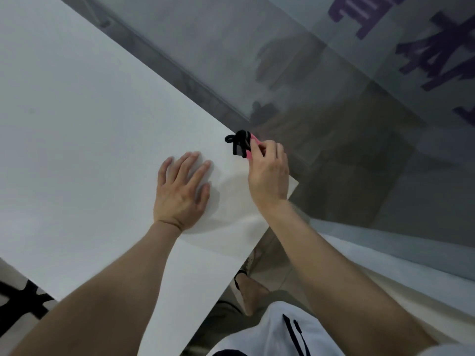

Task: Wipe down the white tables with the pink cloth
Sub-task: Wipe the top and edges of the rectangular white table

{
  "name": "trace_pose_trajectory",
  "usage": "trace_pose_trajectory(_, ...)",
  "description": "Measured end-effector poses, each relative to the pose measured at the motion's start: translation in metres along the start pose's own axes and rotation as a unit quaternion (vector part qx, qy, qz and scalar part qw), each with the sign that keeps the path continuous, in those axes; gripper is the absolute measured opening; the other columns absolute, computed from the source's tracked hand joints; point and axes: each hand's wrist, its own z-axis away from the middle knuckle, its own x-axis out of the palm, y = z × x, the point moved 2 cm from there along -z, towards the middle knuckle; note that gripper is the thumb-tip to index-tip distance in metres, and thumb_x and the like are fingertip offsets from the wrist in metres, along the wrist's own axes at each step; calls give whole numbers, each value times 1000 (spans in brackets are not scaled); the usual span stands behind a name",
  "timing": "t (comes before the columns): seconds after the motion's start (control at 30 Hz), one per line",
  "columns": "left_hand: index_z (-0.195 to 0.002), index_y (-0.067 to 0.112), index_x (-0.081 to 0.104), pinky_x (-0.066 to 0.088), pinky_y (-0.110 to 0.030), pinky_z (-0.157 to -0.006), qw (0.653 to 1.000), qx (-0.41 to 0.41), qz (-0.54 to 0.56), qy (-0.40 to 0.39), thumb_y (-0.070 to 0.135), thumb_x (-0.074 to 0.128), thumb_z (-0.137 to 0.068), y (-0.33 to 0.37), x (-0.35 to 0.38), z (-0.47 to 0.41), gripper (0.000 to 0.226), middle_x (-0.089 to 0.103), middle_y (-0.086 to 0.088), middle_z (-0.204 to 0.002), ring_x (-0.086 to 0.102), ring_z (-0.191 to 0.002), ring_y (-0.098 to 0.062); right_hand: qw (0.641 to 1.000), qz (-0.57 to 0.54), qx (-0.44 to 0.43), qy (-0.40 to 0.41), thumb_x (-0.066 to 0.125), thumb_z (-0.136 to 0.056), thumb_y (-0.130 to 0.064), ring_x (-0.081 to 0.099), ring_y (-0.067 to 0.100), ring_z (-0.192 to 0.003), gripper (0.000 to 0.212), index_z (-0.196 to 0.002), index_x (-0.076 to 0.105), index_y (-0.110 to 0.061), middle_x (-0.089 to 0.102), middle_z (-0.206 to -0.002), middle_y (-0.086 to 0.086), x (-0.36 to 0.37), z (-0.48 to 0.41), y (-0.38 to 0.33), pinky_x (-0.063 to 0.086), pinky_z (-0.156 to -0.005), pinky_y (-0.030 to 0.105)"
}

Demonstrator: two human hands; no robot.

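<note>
A big white table (pixel 77 124) is filling most of the view. It is running at a slant, and one corner is pointing to the right. Behind the table a glass wall (pixel 321 47) is standing, grey and shiny. Big purple letters (pixel 437 52) are showing on the glass, up in the right corner. Under the glass on the right, a white ledge (pixel 385 265) is running along.

Down at the bottom left, past the table edge, something black (pixel 23 301) is sticking out; it is too blurry to tell what it is. Below the table corner a foot (pixel 250 291) is standing on the floor. The person's white shirt (pixel 277 332) with black lines is showing at the bottom.

Nothing is lying on the table between the two hands.

The left hand (pixel 183 191) is lying flat on the table near the corner, palm down. Its fingers are straight and spread out, holding nothing.

The right hand (pixel 270 173) is reaching over the far edge of the table, just beside the left hand. Its fingers are pinching the pink cloth (pixel 254 141). The cloth is bunched up small at the table's edge, and the fingers are hiding most of it. A black strap (pixel 237 142) is looping out of the cloth and touching the table edge.
</note>
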Motion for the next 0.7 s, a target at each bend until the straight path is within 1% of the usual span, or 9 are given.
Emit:
trace_pose_trajectory(0.07,-161,23,54,25,-60,-131,1000,2,3,5,42,48,-112,1,0,0,53,44,-9,-170,40,-159,-33,1000,8,-5,10,51,-114,-22,56,28,-114,42,-153,57,-10,62,-124,12,2,6,6,51,-101,42)
trace_pose_trajectory(0.17,-161,23,54,25,-60,-131,1000,1,7,10,42,48,-111,0,1,0,53,44,-9,-170,39,-159,-32,1000,10,-7,-13,35,-119,-39,50,36,-140,54,-161,46,-8,53,-150,21,14,20,4,42,-120,49)
trace_pose_trajectory(0.2,-161,23,54,25,-60,-130,1000,0,6,11,42,49,-111,0,1,0,53,44,-9,-170,39,-159,-32,1000,9,-2,-12,34,-118,-42,49,37,-143,56,-162,46,-9,52,-154,22,17,22,3,40,-122,50)
trace_pose_trajectory(0.23,-161,23,54,25,-60,-130,1000,0,6,12,42,49,-111,0,1,0,53,44,-9,-170,40,-159,-32,1000,3,2,-1,35,-118,-43,51,36,-140,54,-160,49,-11,54,-151,19,19,21,3,41,-120,50)
trace_pose_trajectory(0.33,-160,23,55,26,-61,-130,1000,3,9,20,40,51,-111,0,2,0,52,45,-9,-169,41,-158,-32,999,-6,14,44,44,-116,-37,57,29,-115,43,-151,59,-18,62,-124,10,19,7,8,49,-101,46)
trace_pose_trajectory(0.4,-161,23,54,26,-61,-130,1000,5,9,20,40,51,-111,-1,2,0,53,45,-9,-169,40,-159,-32,998,-5,18,56,46,-115,-39,56,28,-108,43,-151,60,-19,61,-117,9,20,5,10,49,-97,45)
trace_pose_trajectory(0.5,-162,24,52,25,-60,-131,1000,6,2,16,42,48,-112,-1,3,0,53,43,-8,-170,38,-159,-31,999,-2,4,48,43,-115,-49,57,30,-118,53,-158,52,-20,58,-128,13,27,13,10,46,-109,48)
trace_pose_trajectory(0.63,-161,23,54,25,-60,-131,1000,4,3,14,42,47,-112,0,2,0,53,44,-8,-170,38,-159,-31,1000,2,3,30,35,-117,-52,59,32,-118,58,-168,38,-25,58,-135,16,31,11,10,45,-112,49)
trace_pose_trajectory(0.7,-161,23,54,25,-60,-131,1000,7,2,12,42,47,-112,0,1,0,53,44,-8,-170,39,-159,-31,1000,8,6,26,34,-117,-51,58,31,-122,57,-169,36,-26,58,-139,14,33,10,10,43,-115,48)
